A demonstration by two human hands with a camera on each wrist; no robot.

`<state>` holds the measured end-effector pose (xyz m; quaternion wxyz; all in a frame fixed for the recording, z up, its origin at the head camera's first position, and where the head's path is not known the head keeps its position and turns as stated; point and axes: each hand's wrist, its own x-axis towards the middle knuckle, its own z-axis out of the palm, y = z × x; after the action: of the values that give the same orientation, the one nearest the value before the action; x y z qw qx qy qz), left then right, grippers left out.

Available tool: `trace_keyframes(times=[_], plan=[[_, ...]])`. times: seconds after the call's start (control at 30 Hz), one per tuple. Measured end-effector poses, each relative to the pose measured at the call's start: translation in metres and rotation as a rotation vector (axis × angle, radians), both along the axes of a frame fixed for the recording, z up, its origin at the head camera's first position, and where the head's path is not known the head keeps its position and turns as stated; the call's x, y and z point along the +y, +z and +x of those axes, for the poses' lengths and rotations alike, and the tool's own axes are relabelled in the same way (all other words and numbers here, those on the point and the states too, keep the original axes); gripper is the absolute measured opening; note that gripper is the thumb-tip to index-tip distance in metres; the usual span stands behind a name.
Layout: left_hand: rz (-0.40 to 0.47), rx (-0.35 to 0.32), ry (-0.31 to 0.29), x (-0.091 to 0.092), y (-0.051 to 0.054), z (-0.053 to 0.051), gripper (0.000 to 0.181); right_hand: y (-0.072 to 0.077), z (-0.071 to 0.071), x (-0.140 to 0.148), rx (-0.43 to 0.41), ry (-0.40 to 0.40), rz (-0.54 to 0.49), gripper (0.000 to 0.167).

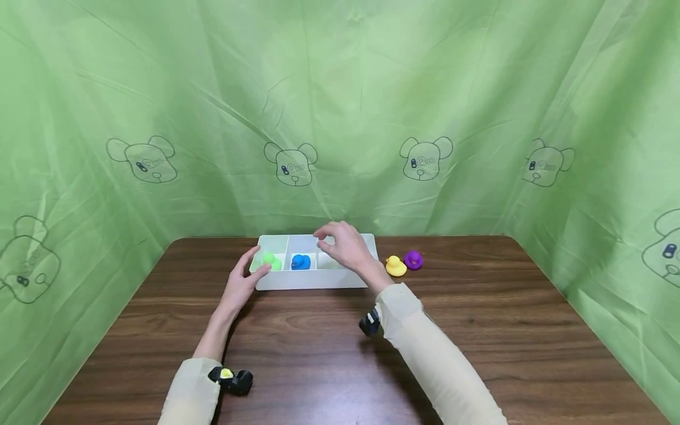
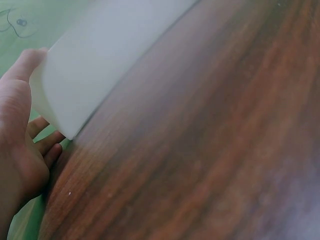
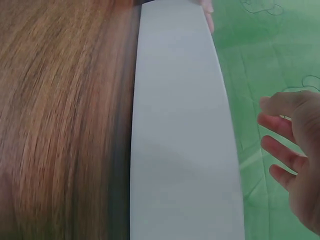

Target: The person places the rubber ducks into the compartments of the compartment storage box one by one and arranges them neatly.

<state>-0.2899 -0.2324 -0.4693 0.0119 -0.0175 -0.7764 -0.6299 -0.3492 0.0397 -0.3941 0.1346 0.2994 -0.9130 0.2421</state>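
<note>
A white divided tray (image 1: 310,280) stands at the back of the wooden table. A green rubber duck (image 1: 271,260) sits in its left compartment and a blue rubber duck (image 1: 300,262) in the one beside it. My left hand (image 1: 244,282) grips the tray's left end, thumb at the front rim and fingers along the side. Above the tray's right part hovers my right hand (image 1: 345,245), its fingers loosely bent and apart, with nothing visible between them. This hand and its wrist hide part of the compartments there.
Just right of the tray, a yellow rubber duck (image 1: 395,266) and a purple rubber duck (image 1: 413,260) lie close together on the table (image 1: 297,354). A green curtain (image 1: 350,118) with printed mouse-like heads hangs behind and at both sides.
</note>
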Motion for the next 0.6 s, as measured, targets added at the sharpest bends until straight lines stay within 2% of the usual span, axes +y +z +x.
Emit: trace_keyframes(times=[0.1, 0.37, 0.6], plan=[[-0.003, -0.004, 0.002, -0.002, 0.001, 0.0, 0.073, 0.001, 0.004, 0.005, 0.002, -0.018, -0.051, 0.02], [-0.004, 0.014, -0.009, -0.005, -0.002, -0.009, 0.073, -0.001, 0.007, 0.022, -0.018, -0.06, -0.142, 0.02], [0.001, -0.002, -0.023, -0.007, -0.004, -0.016, 0.073, -0.007, 0.007, 0.04, -0.046, -0.099, -0.182, 0.021]])
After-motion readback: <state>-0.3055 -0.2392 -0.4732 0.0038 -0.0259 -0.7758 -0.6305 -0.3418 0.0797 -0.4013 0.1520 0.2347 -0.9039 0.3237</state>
